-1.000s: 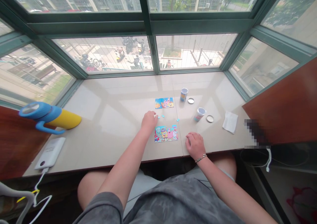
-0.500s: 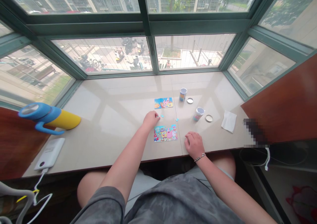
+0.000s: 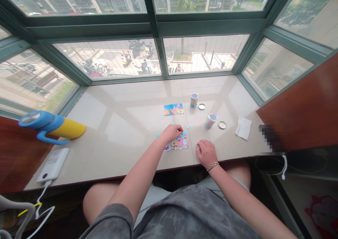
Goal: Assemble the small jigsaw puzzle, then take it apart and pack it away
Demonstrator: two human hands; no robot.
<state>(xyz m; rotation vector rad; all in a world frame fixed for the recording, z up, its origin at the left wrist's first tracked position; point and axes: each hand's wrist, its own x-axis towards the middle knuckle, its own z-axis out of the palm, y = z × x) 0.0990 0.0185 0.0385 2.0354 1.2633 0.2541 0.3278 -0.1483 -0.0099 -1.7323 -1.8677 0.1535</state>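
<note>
My left hand [image 3: 173,132] is over the upper edge of the near jigsaw puzzle [image 3: 179,143], a bright cartoon picture lying flat. Its thumb and fingers are pinched together on a small blue puzzle piece, mostly hidden by the fingertips. Around it lie loose blue pieces: one to the left [image 3: 157,135], one above [image 3: 172,123] and one to the right [image 3: 188,127]. Beyond them is a second cartoon puzzle [image 3: 173,109]. My right hand [image 3: 206,151] rests near the front edge, right of the near puzzle, its fingers curled with nothing visible in them.
Two small cans [image 3: 194,100] [image 3: 211,120] stand on the right, each beside a round lid [image 3: 202,106] [image 3: 222,125]. A white tissue [image 3: 243,128] lies farther right. On the left are a yellow-blue bottle [image 3: 52,126] and a white power bank [image 3: 53,165] with a cable. Windows enclose the back.
My left hand has moved right and toward me, from between the puzzles to over the near one. This uncovers a loose blue piece on the left. The right hand stays put.
</note>
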